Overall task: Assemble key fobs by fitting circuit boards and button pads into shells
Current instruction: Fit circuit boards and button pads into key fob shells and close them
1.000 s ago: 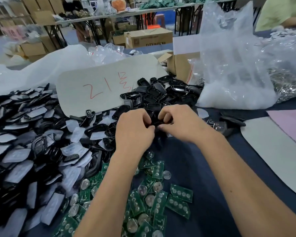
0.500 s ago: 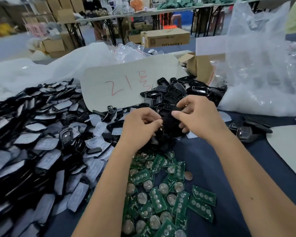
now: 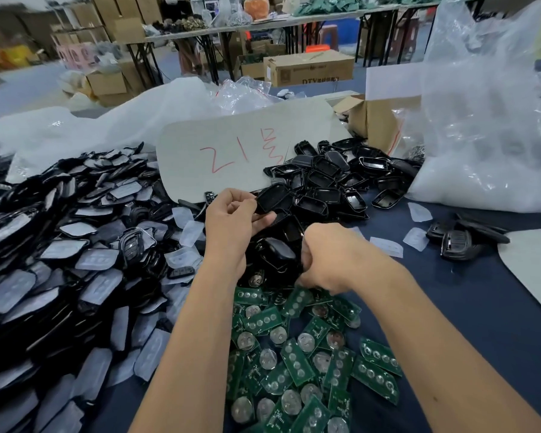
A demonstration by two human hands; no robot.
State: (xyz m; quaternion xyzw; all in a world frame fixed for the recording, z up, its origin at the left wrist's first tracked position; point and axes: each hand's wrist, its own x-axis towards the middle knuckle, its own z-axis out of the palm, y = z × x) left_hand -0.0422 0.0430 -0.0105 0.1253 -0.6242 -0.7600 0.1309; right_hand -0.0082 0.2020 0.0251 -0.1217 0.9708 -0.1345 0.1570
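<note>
Head view: nearest the person, a heap of green circuit boards (image 3: pixel 297 364) lies on the dark blue table cover (image 3: pixel 469 307), some showing round coin cells, spread within easy reach, presumably so one can be picked without looking far. Just above that heap the right hand (image 3: pixel 331 260) curls over a dark shell part (image 3: pixel 277 251) at the edge of the boards; whether its fingers actually clamp the part or only rest against it I cannot tell, since the fingertips are hidden. Slightly farther, the left hand (image 3: pixel 231 220) pinches an empty black shell half (image 3: pixel 274 198) between thumb and fingers, lifted with its hollow side turned up, likely ready to receive a board. To the left spreads a large pile of film-covered black pieces (image 3: pixel 60 245). Beyond the hands lies a stack of open shells (image 3: pixel 334 179), then a card marked in red (image 3: pixel 231 151), with a clear plastic bag (image 3: pixel 481 135) at the right.
</note>
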